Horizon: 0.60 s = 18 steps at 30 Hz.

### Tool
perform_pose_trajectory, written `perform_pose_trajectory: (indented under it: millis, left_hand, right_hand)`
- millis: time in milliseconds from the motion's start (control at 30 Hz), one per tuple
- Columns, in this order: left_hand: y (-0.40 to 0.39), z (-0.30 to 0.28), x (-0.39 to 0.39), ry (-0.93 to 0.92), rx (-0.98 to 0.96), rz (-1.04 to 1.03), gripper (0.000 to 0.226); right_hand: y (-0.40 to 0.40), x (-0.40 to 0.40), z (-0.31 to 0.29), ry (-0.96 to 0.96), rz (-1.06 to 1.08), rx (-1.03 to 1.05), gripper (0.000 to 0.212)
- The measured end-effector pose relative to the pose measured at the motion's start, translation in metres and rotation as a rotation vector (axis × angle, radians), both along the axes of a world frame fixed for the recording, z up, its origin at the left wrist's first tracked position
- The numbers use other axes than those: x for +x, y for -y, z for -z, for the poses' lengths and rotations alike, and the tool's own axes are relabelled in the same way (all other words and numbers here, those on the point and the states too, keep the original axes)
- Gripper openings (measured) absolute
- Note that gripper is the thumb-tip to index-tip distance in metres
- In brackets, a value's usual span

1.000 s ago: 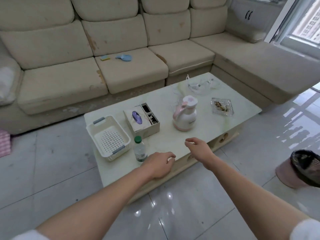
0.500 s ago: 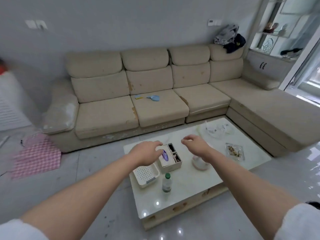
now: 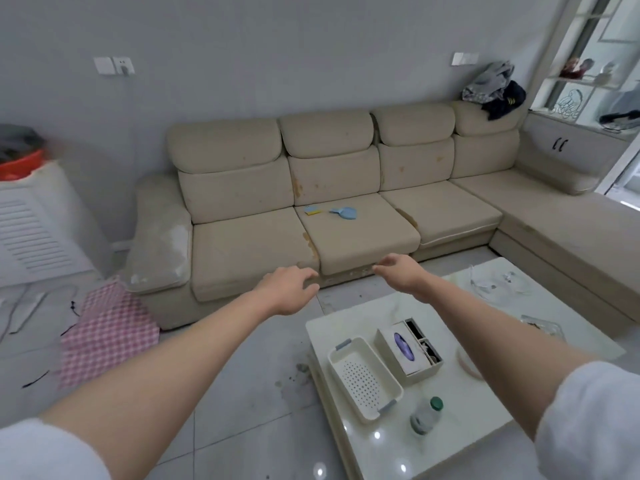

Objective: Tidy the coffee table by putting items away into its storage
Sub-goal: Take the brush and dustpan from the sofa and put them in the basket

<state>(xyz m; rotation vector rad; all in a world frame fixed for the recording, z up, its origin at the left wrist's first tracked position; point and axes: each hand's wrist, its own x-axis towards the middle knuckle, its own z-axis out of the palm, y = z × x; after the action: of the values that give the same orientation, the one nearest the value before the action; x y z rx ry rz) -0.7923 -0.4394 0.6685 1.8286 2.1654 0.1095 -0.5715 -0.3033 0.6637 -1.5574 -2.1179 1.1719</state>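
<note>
Beige sectional sofa [image 3: 346, 209] fills the far side of the room, a small blue item and a yellow-blue one lying on its middle seat cushion; nearer, at lower right, the pale glossy worktop [image 3: 460, 445] carries a white perforated basket [image 3: 363, 379], a tissue box organiser [image 3: 408, 344] just beside it, and a green-capped bottle [image 3: 427, 414] near the basket's front corner. Left hand [image 3: 289, 289] and right hand [image 3: 398, 273] reach forward in the air above the floor, fingers loosely spread, holding nothing, well apart from everything on the worktop.
</note>
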Motion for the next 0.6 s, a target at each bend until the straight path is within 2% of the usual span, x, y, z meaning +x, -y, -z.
perform_pose_trajectory:
  millis: [100,233,400,600]
  left_hand:
    - [-0.037,0.004,-0.04,0.016,-0.013,0.013,0.047]
    - [-0.1,0.024,-0.082,0.02,-0.037,0.038,0.048]
    - [-0.199,0.053,-0.145,-0.006,-0.101,0.029,0.05]
    - [-0.309,0.047,-0.214,0.008,-0.1,-0.012,0.048]
  right_hand:
    - [-0.033,-0.042,0.002,-0.004,0.026,0.0,0.036]
    - [-0.087,-0.091,0.022,-0.033,0.026,-0.082,0.042]
    - [-0.188,-0.153,0.064,-0.063,0.078,-0.153,0.042]
    - [-0.297,-0.223,0.062,-0.045,0.064,-0.188,0.046]
